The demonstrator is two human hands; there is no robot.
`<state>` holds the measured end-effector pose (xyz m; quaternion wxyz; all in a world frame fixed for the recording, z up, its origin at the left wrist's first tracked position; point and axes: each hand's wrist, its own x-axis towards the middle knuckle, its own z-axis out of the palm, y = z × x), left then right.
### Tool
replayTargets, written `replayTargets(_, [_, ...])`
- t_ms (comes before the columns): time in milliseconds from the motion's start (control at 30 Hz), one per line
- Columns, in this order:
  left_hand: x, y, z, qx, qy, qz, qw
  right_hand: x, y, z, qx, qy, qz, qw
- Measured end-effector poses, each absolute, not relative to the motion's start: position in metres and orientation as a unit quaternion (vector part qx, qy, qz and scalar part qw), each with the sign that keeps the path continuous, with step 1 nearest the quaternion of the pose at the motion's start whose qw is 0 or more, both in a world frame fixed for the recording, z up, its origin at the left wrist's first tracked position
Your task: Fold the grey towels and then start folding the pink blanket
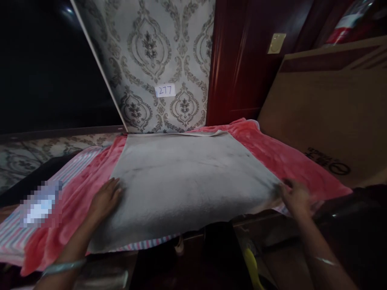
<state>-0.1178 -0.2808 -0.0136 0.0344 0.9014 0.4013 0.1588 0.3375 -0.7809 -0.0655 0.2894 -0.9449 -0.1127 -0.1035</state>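
A grey cloth (181, 173) is spread over the surface in front of me, its far edge slightly folded near the wall and its near edge hanging over the front. My left hand (104, 199) lies on the cloth's left edge, palm down, fingers stretched out. At the right front edge, my right hand (296, 197) pinches the cloth between thumb and fingers. Beneath it a pink plush blanket (302, 169) shows on both sides. Under that, a striped cloth (145, 244) peeks out at the front and left.
A large cardboard box (329, 108) stands at the right, by a dark red wooden door or panel (236, 60). A black screen (54, 68) is at the upper left. Patterned wallpaper (151, 44) bears a paper label (165, 90) reading 277. Something yellow (252, 266) is below the front edge.
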Motion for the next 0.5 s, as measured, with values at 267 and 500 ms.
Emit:
replayTargets(267, [0.021,-0.251,-0.014,0.958,0.284,0.042,-0.009,0.359,-0.631,-0.04,-0.931,-0.327,-0.068,0.146])
replayTargets(500, [0.022,-0.224,-0.015,0.896,0.444,0.033,0.005,0.394,-0.615,-0.066,-0.947,-0.317,-0.015,0.054])
